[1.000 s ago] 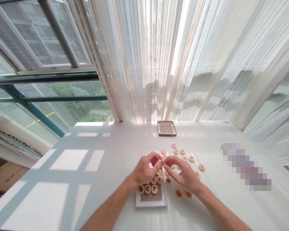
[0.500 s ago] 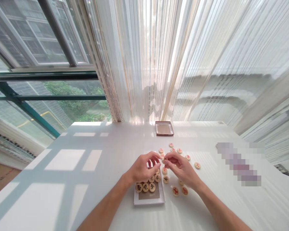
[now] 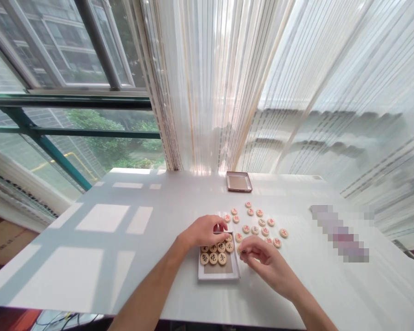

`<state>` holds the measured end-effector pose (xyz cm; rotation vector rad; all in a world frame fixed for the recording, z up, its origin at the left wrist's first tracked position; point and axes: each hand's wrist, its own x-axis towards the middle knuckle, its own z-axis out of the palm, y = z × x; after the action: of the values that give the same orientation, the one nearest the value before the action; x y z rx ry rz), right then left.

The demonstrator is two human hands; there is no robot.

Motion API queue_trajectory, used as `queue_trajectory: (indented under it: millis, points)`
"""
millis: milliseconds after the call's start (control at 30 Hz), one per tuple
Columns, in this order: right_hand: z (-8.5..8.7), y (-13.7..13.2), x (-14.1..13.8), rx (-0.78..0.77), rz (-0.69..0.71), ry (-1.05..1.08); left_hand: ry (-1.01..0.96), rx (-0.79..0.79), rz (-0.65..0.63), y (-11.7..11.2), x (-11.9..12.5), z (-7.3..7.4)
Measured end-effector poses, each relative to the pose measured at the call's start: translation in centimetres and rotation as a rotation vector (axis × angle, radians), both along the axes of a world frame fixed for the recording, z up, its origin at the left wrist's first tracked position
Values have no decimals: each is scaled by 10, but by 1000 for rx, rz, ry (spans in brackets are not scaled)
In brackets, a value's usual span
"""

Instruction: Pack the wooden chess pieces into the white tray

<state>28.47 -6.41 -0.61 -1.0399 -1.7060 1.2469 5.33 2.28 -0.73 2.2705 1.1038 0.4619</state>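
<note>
A shallow box (image 3: 219,277) with pale walls sits before me, with several round wooden xiangqi pieces (image 3: 213,258) bearing black characters in rows inside. My left hand (image 3: 202,231) curves over the box's far right edge, fingers beyond the rim and thumb on the inner side. The thumb tip is close to a piece (image 3: 229,237) in the far corner. Just right of the box, my right hand (image 3: 267,263) pinches a xiangqi piece (image 3: 242,251) between thumb and fingertips. The fingers partly hide it. The left hand covers the box's far left part.
Loose xiangqi pieces (image 3: 265,231), mostly red-marked with a few black, spread over the white table (image 3: 165,271) beyond and right of the box. An open box lid (image 3: 239,182) lies near the far edge. A blurred-out object (image 3: 340,232) lies at right. Curtains hang behind.
My right hand has come from among the loose pieces toward me, beside the box, uncovering several pieces. My left hand has stayed by the box's far end. The view has shifted slightly.
</note>
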Motion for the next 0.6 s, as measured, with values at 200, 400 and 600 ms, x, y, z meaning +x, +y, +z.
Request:
queue_trajectory:
  millis: [200, 400, 600]
  points:
    - [-1, -16, -16, 7, -43, -129, 22, 4, -58, -2, -1, 4]
    - [1, -20, -25, -19, -54, -179, 67, 37, -83, -2, 2, 2]
    - [8, -18, -32, 55, -104, -419, 59, -12, -102, 0, -2, 4]
